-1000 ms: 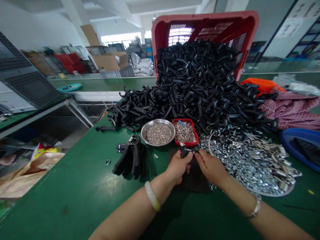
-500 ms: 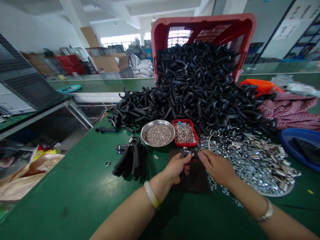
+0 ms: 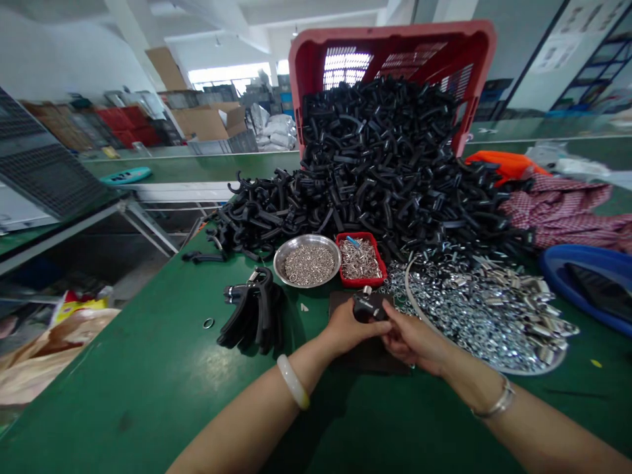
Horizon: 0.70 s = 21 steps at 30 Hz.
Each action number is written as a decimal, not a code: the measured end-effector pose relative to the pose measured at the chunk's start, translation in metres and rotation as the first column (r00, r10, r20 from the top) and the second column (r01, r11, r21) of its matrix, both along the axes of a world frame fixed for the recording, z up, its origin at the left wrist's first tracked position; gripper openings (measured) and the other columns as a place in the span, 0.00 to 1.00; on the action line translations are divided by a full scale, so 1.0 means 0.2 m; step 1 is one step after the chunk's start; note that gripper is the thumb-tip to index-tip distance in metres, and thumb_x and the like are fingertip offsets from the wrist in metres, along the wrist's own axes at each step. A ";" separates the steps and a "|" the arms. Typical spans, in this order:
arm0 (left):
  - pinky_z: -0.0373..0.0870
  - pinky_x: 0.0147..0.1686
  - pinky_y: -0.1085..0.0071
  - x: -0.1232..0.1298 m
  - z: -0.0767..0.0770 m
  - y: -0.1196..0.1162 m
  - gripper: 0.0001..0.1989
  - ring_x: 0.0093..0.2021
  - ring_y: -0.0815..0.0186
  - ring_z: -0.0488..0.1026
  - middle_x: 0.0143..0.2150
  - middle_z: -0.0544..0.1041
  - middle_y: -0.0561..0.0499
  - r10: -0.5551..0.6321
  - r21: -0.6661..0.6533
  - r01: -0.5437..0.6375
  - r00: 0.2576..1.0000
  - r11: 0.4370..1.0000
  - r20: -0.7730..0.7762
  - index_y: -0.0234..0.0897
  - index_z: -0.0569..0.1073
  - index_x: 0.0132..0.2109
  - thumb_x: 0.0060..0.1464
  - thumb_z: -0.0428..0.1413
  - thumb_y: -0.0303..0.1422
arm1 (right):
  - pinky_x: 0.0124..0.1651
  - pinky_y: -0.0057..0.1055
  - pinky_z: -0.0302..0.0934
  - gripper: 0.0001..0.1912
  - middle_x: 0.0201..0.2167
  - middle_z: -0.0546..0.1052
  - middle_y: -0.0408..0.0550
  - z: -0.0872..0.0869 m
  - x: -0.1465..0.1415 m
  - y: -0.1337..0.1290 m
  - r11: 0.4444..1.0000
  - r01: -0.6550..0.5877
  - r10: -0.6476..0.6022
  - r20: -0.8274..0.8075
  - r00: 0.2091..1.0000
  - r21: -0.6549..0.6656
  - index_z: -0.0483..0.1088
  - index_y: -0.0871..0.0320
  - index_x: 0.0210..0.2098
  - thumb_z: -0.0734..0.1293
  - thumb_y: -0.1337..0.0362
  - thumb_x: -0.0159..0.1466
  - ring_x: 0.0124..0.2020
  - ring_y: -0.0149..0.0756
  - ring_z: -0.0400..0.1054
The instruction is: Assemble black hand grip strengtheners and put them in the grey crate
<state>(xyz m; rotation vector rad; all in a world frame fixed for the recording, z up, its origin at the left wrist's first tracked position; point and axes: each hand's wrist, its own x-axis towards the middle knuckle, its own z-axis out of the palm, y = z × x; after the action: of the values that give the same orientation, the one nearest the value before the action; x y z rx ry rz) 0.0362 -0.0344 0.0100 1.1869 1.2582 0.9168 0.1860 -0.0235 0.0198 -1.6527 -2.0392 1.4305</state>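
My left hand point(image 3: 347, 328) is closed round a black curved handle part point(image 3: 368, 308) with a small metal piece on its far end. My right hand point(image 3: 413, 339) pinches the same part from the right, its fingers meeting my left thumb. Both hands are over a dark square mat point(image 3: 378, 359), and the part's lower portion is hidden by my fingers. Just beyond lie a red tray point(image 3: 363, 282) of small metal pins and a steel bowl point(image 3: 281, 270) of tiny metal pieces. A bunch of black curved handles point(image 3: 257, 313) rests on the bench to the left.
A large heap of black handles point(image 3: 355, 184) spills from a tipped red crate point(image 3: 392, 33). Metal rings and sleeves point(image 3: 474, 316) pile up at right, beside a blue basin point(image 3: 557, 263). A single ring point(image 3: 208, 323) lies at left on the green bench point(image 3: 148, 388).
My right hand has turned and moved in closer below the handle part, with its fingers now against my left thumb. The held part has rotated. The view has shifted slightly.
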 end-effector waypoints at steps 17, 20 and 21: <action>0.60 0.42 0.64 -0.09 0.00 0.11 0.17 0.46 0.54 0.64 0.49 0.67 0.42 0.102 0.358 0.444 0.503 0.821 -0.858 0.41 0.73 0.44 0.51 0.51 0.45 | 0.40 0.36 0.62 0.16 0.34 0.72 0.54 -0.08 0.08 0.06 0.680 -0.367 0.055 0.454 0.889 0.635 0.72 0.61 0.37 0.56 0.60 0.63 0.37 0.41 0.67; 0.60 0.42 0.65 -0.10 0.05 0.14 0.17 0.44 0.56 0.66 0.44 0.70 0.43 0.101 0.334 0.493 0.440 0.803 -0.892 0.41 0.73 0.44 0.54 0.47 0.43 | 0.39 0.34 0.62 0.15 0.33 0.72 0.53 -0.05 0.11 0.03 0.694 -0.330 0.010 0.450 0.893 0.639 0.72 0.60 0.36 0.57 0.59 0.62 0.36 0.39 0.68; 0.61 0.41 0.65 -0.11 0.07 0.16 0.17 0.43 0.57 0.66 0.42 0.71 0.43 0.126 0.347 0.482 0.432 0.804 -0.893 0.41 0.73 0.43 0.56 0.45 0.43 | 0.39 0.33 0.62 0.16 0.33 0.73 0.53 -0.04 0.13 0.03 0.691 -0.309 -0.002 0.429 0.903 0.654 0.72 0.60 0.38 0.57 0.58 0.62 0.35 0.39 0.68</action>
<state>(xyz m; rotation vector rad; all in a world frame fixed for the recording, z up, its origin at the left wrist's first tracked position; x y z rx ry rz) 0.0145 -0.0021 0.0248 2.4938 1.6464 0.4218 0.2119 -0.0165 0.0127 -1.4874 -2.5278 0.1827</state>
